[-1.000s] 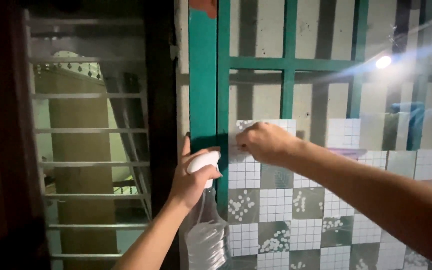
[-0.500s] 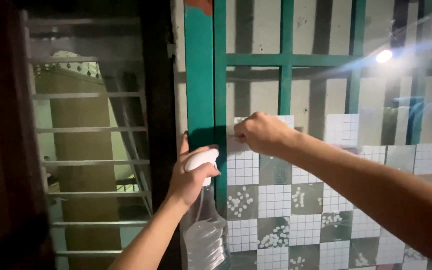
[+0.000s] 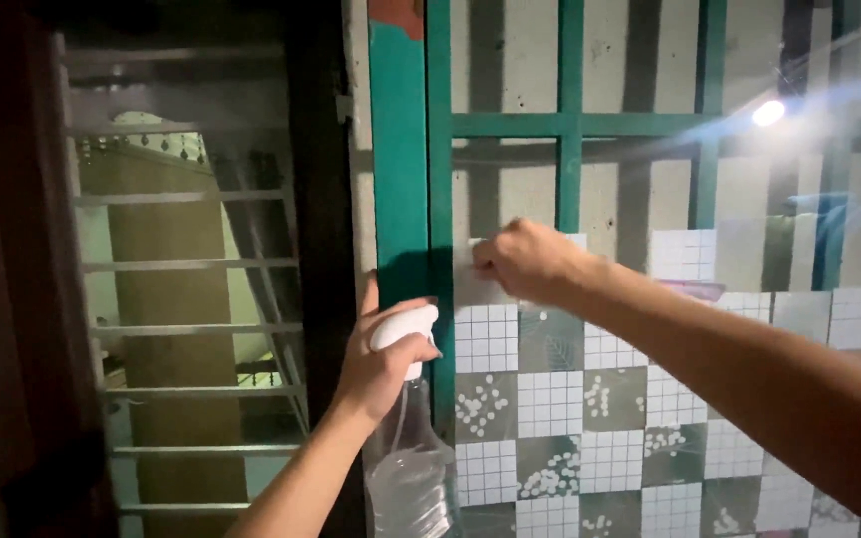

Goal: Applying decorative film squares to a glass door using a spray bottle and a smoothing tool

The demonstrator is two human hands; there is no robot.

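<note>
My left hand (image 3: 379,369) grips the white trigger head of a clear spray bottle (image 3: 409,468), held upright against the green window frame (image 3: 401,169). The nozzle points toward the frame and the pane. My right hand (image 3: 530,261) is a closed fist pressed to the glass pane (image 3: 510,189) just right of the frame's upright, a little above the bottle. Whether anything is inside the fist is hidden. Behind the glass is a wall of white and grey-green patterned tiles (image 3: 590,408).
Green bars (image 3: 570,125) cross the window above my right hand. A bright light reflection (image 3: 767,113) glares at the upper right. On the left, a dark door edge (image 3: 316,199) borders an opening with horizontal metal bars (image 3: 186,329) and a tan pillar behind.
My right fist has shifted slightly up and left along the pane. The left hand and the bottle have stayed nearly in place.
</note>
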